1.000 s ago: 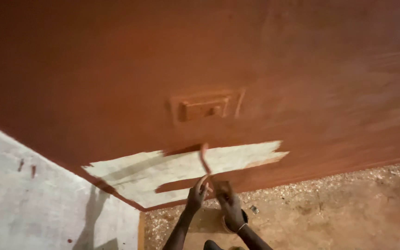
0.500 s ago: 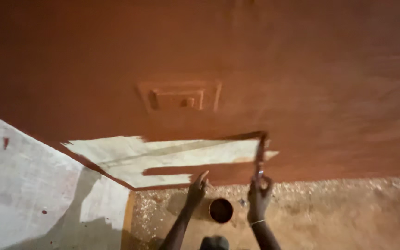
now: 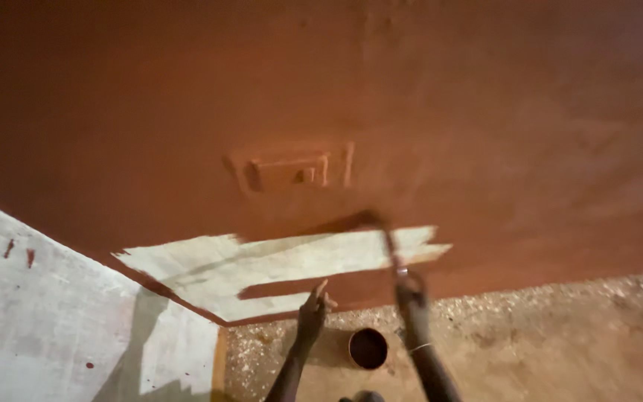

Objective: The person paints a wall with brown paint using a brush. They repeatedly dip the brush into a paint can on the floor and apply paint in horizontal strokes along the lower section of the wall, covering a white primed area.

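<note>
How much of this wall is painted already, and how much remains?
Done: nearly the whole wall is red-brown. In hand: the right hand holds a brush against the unpainted pale patch; the left hand is free above the paint can. Left: that patch.

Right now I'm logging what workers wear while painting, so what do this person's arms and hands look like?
Both forearms are bare, with no sleeves in view. The right hand has a thin light band around its wrist; the left hand and its wrist carry nothing that I can see. Neither hand is gloved. The dim, blurred picture hides finer detail such as rings or paint marks.
</note>
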